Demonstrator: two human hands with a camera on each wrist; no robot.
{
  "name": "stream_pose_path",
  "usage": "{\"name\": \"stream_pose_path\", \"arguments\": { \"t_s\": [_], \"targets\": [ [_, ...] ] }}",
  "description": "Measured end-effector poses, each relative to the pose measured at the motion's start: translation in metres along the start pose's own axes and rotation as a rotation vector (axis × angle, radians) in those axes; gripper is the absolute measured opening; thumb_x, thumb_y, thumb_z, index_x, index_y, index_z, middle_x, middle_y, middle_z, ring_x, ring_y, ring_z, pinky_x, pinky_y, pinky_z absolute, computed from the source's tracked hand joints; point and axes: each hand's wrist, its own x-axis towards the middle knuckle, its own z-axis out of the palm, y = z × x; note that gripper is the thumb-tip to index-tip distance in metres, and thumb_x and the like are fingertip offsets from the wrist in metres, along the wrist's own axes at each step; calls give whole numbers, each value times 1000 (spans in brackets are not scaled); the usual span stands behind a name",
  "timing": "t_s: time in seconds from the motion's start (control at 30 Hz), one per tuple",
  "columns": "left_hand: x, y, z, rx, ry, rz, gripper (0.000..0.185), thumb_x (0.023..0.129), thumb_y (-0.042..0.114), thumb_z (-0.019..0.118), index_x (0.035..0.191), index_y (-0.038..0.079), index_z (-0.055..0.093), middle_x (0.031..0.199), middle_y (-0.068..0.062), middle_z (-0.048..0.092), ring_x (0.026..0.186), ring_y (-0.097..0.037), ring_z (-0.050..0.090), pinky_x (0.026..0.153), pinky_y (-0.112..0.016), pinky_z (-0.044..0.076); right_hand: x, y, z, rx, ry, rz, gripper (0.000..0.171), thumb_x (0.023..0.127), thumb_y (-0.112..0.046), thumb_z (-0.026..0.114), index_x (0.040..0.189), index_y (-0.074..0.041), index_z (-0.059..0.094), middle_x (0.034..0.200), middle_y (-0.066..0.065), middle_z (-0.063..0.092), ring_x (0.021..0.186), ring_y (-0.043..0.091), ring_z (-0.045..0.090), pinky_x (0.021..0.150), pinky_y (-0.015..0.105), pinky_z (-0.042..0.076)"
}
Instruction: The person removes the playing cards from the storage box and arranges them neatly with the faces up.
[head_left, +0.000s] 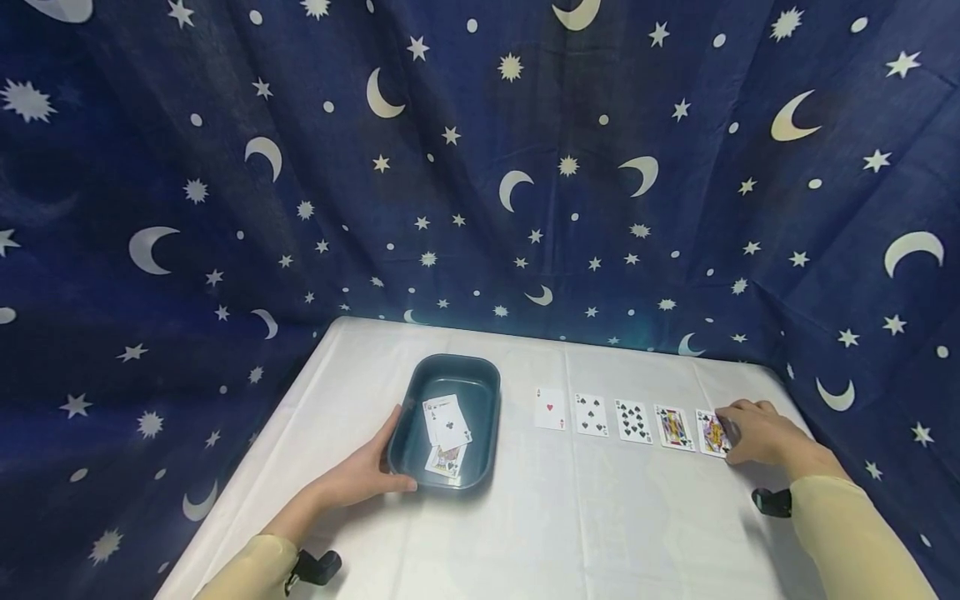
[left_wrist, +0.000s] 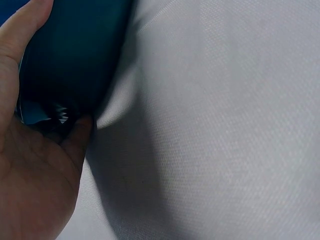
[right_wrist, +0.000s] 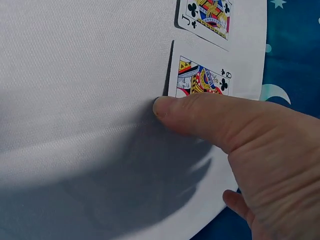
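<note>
A dark teal tray point(head_left: 489, 400) stands on the white-covered table. My left hand point(head_left: 356, 477) grips its near left corner, thumb along the near side and fingers along the left wall. Inside lie loose playing cards, with an ace of clubs point(head_left: 452, 425) over a face card point(head_left: 445, 463). At the right end of a row of cards, my right hand point(head_left: 768, 435) holds the queen of clubs point(right_wrist: 200, 77) by its edges, and the thumb hides part of it. Just left of it in the head view is the jack of clubs point(head_left: 674, 428).
Farther left in the row lie a black ten point(head_left: 634, 422), a black number card point(head_left: 592, 415) and an ace of hearts point(head_left: 550, 408), face up with small gaps. A dark blue curtain point(head_left: 465, 192) with moons and stars hangs behind and beside the table point(head_left: 525, 533).
</note>
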Motion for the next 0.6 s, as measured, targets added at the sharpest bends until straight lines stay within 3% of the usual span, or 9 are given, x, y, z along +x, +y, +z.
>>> {"name": "stream_pose_path", "arguments": {
  "t_s": [0.27, 0.6],
  "targets": [
    [-1, 2, -3, -1, -4, 10, 131, 79, 41, 89, 166, 19, -6, 172, -3, -5, 156, -28, 1, 123, -50, 15, 1, -1, 1, 1, -54, 28, 91, 68, -34, 92, 140, 6, 54, 135, 35, 47, 122, 60, 36, 93, 81, 35],
    [1, 2, -4, -10, -6, 6, 131, 80, 40, 89, 165, 20, -7, 172, -7, -6, 156, -31, 3, 120, -47, 23, 6, -8, -4, 52, -104, 53, 89, 71, -25, 88, 143, 8, 48, 133, 39, 42, 118, 60, 38, 94, 79, 37]
  ]
}}
